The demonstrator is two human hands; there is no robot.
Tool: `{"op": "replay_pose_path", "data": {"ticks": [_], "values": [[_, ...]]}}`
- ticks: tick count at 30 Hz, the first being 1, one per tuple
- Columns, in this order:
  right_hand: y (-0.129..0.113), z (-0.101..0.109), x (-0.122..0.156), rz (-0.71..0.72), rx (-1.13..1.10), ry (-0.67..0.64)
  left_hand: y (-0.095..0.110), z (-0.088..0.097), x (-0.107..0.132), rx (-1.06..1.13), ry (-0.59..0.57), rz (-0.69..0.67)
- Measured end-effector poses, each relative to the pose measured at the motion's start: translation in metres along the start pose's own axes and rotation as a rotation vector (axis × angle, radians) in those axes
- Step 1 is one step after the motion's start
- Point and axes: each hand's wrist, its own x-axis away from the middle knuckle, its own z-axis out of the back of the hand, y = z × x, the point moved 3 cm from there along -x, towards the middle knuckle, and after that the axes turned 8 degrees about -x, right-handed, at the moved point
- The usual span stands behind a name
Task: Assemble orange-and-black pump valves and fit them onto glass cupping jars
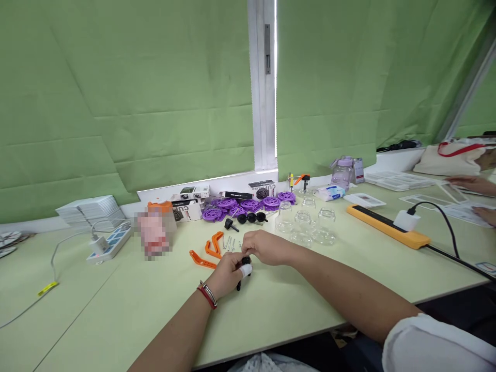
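Observation:
My left hand [228, 274] is closed round a small black plastic part [238, 285], most of it hidden by the fingers. A white wrap covers one finger. Right above it, my right hand [267, 247] is bent in a pinch at the top of the black part; whatever lies between its fingertips is hidden. Orange curved handles [202, 260] lie just beyond my left hand. Several thin metal pins [229, 244] rest behind both hands. Further back are a black T-shaped piece [231, 224] and black round knobs [251, 217] in a row.
Purple slotted discs [227, 205] lie along the back. Clear glass jars [302, 222] stand right of centre. A yellow power strip [387, 225] with a charger is at right, a white one [112, 243] at left. Another person's hand [484, 214] shows at the right edge.

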Motion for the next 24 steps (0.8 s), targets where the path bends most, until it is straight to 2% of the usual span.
{"op": "replay_pose_path", "data": {"ticks": [5, 12, 17, 20, 24], "values": [[0.006, -0.013, 0.004, -0.197, -0.068, 0.100, -0.002, 0.001, 0.000, 0.028, 0.020, 0.034], [0.013, -0.029, 0.016, -0.145, -0.161, 0.187, -0.004, -0.001, -0.002, 0.013, 0.004, -0.002], [0.021, -0.037, 0.020, -0.189, -0.260, 0.270, -0.011, 0.006, -0.002, -0.225, 0.074, -0.016], [0.033, -0.043, 0.018, -0.314, -0.444, 0.268, -0.015, 0.017, 0.003, -0.281, 0.097, 0.001], [0.050, -0.058, 0.012, -0.567, -0.712, 0.201, -0.019, 0.022, 0.010, -0.262, -0.061, -0.011]]}}
